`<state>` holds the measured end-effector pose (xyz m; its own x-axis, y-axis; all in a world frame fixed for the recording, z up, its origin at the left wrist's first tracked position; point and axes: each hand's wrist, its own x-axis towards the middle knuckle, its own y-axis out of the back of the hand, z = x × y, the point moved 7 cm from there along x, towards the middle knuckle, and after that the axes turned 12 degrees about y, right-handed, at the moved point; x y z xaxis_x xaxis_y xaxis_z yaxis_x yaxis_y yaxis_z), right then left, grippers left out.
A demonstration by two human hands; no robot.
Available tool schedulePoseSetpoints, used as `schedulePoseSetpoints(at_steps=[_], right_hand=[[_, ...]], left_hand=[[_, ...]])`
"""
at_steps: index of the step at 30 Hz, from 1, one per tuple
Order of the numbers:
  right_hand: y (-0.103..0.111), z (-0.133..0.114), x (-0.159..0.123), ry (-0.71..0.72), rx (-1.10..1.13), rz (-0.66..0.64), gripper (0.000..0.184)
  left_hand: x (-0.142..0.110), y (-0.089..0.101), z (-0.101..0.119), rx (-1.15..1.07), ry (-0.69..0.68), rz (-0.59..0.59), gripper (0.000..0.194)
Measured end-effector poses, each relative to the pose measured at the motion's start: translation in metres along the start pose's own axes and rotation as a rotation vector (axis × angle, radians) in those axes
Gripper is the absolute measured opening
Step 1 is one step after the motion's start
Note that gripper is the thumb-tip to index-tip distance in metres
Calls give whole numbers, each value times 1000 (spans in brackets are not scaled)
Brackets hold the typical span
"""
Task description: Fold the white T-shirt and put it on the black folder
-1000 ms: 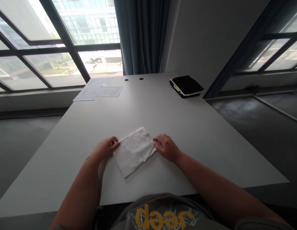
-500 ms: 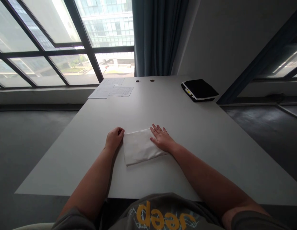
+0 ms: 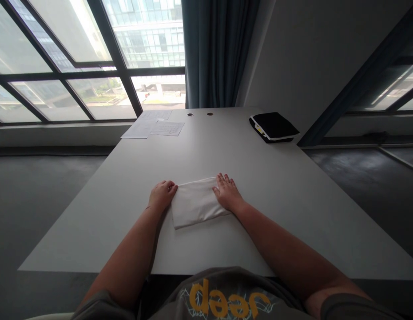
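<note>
Since the earlier view, the right hand [image 3: 227,193] has drawn back toward the end of the folded white cloth [image 3: 196,202], and the left hand [image 3: 163,195] has closed up against the opposite end. The white bench [image 3: 276,231] runs out ahead, with the tall window [image 3: 60,89] and dark blue curtain [image 3: 216,53] beyond the cloth. Loose papers [image 3: 153,126] lie farther along the bench, ahead of the cloth and to its left, and a black case [image 3: 273,126] lies ahead and to its right. The cloth lies flat in a long band between the hands, and the step in hand looks like squaring up this fold. The right hand is open, fingers spread, resting on the cloth's end. The left is loosely curled there, and whether it pinches any fabric cannot be told. Any lift would call for both hands to close on the ends.
</note>
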<state>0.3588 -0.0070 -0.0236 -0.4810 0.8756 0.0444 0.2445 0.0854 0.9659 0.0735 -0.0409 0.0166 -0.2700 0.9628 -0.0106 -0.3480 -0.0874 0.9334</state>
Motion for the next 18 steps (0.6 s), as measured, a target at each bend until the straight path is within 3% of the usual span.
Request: schedulePoseSetpoints(at_steps=[8,18], right_hand=[[3,5,2,45,-13,88,59],[6,11,4,72,40,134,54]], left_hand=[[1,-2,-2,26,24,56,32],[4,-7,-5,15,4,4,34]])
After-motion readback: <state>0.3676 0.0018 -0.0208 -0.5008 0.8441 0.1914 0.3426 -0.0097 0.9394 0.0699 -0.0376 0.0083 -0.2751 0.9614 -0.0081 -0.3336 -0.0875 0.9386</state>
